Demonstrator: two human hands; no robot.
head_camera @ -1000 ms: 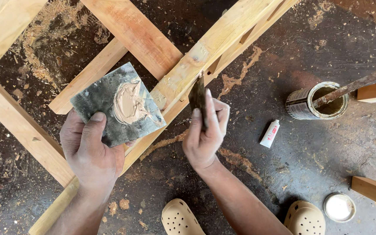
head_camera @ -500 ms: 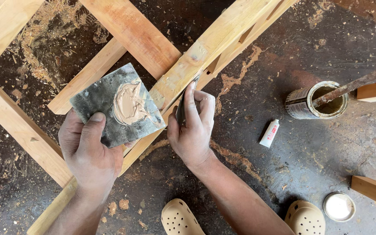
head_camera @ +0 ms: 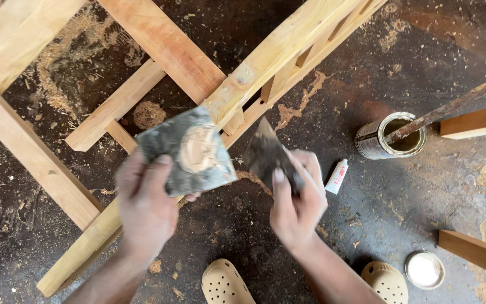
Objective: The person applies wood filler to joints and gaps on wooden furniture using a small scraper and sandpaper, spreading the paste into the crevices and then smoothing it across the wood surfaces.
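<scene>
A: Above the sawdust-strewn floor [head_camera: 209, 236], 2 hands at work on filling the wooden frame [head_camera: 164, 45]. How far along?

B: Partway, at a guess. A good heap of tan filler [head_camera: 197, 149] unspent on the grey board [head_camera: 164, 141], so plenty left to spread. Possibly 1 pale dab already on the long slanted rail [head_camera: 244, 75], though hard to call through the motion blur.

A: And the grips?

B: Left hand [head_camera: 147, 202] clamped on the board's lower edge, thumb on top, holding it tilted just over that long rail. Right hand [head_camera: 296, 205] closed round the handle of a putty knife [head_camera: 265, 153], blade dark with old filler, pointing up and left, just beside the board's right edge and apart from it.

A: Edges to mind?

B: Frame rails crossing everywhere up and to the left, with dark gaps of floor between. Board corner hanging right over the rail's edge. Small white tube [head_camera: 337, 176] lying just beside the right hand. Further right, an open tin [head_camera: 392, 135] with a stir stick [head_camera: 451, 107] leaning out, easy to knock over.

A: Open room?

B: Bare floor between and below the 2 wrists, bounded at the bottom by 2 pale sandals [head_camera: 226, 284]. Round lid [head_camera: 424, 269] and wood offcuts [head_camera: 476, 253] well apart at the right.
</scene>
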